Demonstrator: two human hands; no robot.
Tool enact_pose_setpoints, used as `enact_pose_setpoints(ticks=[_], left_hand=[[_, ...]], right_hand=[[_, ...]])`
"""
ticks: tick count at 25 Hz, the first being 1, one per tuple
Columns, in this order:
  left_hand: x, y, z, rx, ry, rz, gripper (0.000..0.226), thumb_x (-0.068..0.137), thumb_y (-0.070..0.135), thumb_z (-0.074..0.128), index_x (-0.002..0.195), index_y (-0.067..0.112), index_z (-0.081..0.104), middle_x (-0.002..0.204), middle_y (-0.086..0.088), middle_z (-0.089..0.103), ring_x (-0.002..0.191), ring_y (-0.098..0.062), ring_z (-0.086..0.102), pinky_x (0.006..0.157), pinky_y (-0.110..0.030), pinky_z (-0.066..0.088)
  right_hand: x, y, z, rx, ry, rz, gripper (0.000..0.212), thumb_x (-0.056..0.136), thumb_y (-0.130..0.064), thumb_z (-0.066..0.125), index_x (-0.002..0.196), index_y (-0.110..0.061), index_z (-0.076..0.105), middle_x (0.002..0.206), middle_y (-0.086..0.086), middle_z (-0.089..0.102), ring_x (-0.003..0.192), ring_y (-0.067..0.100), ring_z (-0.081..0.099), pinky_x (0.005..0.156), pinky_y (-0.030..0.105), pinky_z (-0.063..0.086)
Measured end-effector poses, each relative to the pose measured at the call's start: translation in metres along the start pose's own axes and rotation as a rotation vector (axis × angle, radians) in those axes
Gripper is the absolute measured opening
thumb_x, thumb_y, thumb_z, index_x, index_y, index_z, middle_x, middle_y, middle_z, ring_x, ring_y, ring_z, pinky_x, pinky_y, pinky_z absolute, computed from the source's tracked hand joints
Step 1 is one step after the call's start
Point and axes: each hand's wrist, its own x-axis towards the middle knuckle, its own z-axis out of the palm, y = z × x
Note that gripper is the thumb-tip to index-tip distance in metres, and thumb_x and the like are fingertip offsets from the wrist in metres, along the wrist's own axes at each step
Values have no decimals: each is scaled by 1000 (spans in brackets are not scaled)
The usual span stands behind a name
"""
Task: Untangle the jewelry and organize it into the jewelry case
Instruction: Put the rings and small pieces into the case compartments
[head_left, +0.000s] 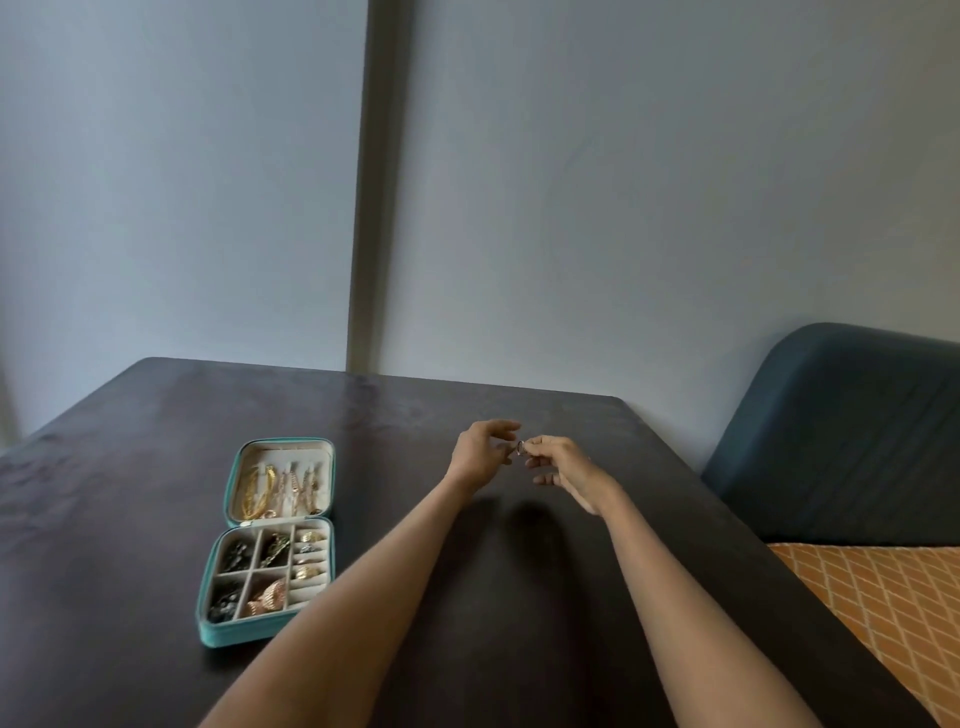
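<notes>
We have a small ring (520, 447) pinched at the fingertips of our right hand (558, 467), held up in the air over the middle of the dark desk (156, 415). Our left hand (480, 454) sits just beside it, fingers loosely spread and touching or nearly touching the ring from the left; whether it actually grips the ring we cannot tell, too small. No chain hanging off it that we can make out.

The relation that matters: the jewelry case (270, 540) lies open on the desk to the left of both hands and closer to our body, well apart from the ring. Its long axis runs away from us, lid half (280, 480) at the far end with chains hung in it, tray half nearer us. The tray's ring rolls (310, 564) run along its right side, the side facing the hands, and some slots already carry pieces. The other compartments hold dark and rose-gold items.

The left hand is nearer the case, but the right hand has the ring. So we judge the next move to be a carry leftward and back toward us, across the left forearm's line, or a pass to the left hand first.

A drop onto the dark desk seems the main risk.
</notes>
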Motion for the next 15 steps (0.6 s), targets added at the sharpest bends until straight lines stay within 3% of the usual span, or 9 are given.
enact_pose_setpoints(ticks=[3,6,11,15], left_hand=[[-23,7,-23,5,-26,68,15,84,14,68,95,6,74,90,-12,73,63,-10,64,59,-10,50],[-44,13,-46,-8,27,46,16,83,23,70,84,7,74,79,-9,73,63,-12,65,58,-16,52],[-79,13,-88,145,173,-72,25,77,42,68,63,22,71,70,8,71,63,-7,60,60,-26,47],[-105,0,-125,129,76,-32,23,76,32,72,56,22,68,68,0,70,63,-10,58,66,-31,45]], right_hand=[[-25,-16,7,102,-126,10,16,92,-16,48,84,-14,62,84,-2,58,79,10,53,66,25,45],[-44,-27,28,195,-128,-17,13,93,-17,49,87,-11,60,83,1,59,76,12,55,64,25,47],[-73,-30,85,185,106,-250,7,84,-13,68,90,-11,65,84,6,67,71,11,60,63,19,54],[-90,-28,131,168,162,-315,10,81,-9,71,90,-9,68,77,6,69,67,11,65,63,18,55]])
